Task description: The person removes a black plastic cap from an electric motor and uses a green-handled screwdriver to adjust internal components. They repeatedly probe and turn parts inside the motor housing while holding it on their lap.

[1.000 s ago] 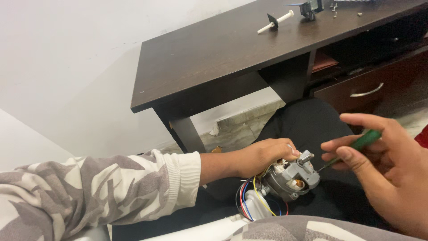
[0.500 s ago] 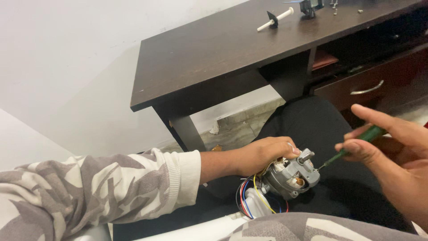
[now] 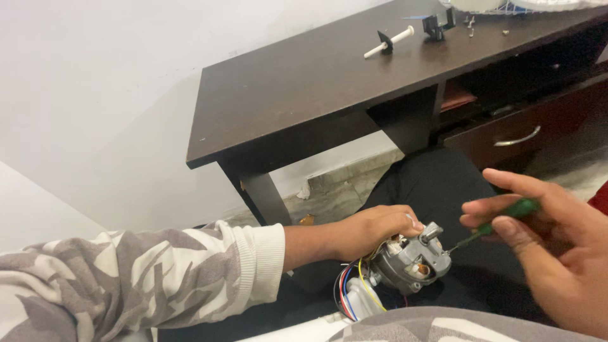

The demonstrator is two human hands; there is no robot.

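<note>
Motor point(image 3: 410, 263) sits low between my hands, left hand point(image 3: 373, 231) curled over its top-left side, right-hand fingers point(image 3: 506, 225) pinching the green screwdriver point(image 3: 500, 221), whose shaft slants down-left so its tip meets the motor's right edge.

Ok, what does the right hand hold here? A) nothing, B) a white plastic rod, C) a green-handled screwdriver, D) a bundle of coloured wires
C: the right hand pinches a green-handled screwdriver, its tip at the grey motor that the left hand steadies.
</note>
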